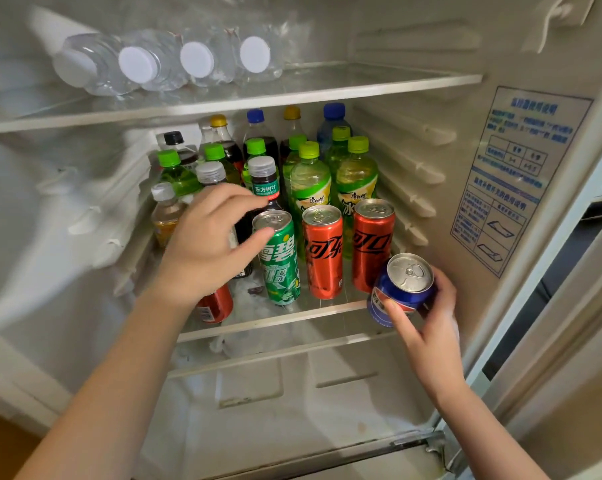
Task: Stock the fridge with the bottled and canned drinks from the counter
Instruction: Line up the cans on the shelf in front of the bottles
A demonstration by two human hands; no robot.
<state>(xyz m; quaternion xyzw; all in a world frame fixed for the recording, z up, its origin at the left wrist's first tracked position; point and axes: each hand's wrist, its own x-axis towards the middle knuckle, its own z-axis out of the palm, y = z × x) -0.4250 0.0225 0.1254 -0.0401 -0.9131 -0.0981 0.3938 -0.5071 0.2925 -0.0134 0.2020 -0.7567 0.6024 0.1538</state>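
Observation:
The open fridge's middle shelf [292, 318] is crowded with upright bottles [310, 181] at the back and cans in front. My left hand [206, 244] reaches in and grips the top of a green can [282, 271], thumb on its front, fingers behind it. Two red cans [324, 254] [372, 244] stand to its right. Another red can [214, 306] shows partly under my left wrist. My right hand [427, 327] holds a blue can [401, 289], tilted, at the shelf's front right corner, just beside the right red can.
Several clear water bottles [137, 64] lie on their sides on the top shelf. Below the middle shelf sits a clear crisper drawer [292, 410]. A blue instruction sticker [514, 174] is on the fridge's right inner wall. Ice crusts the left wall.

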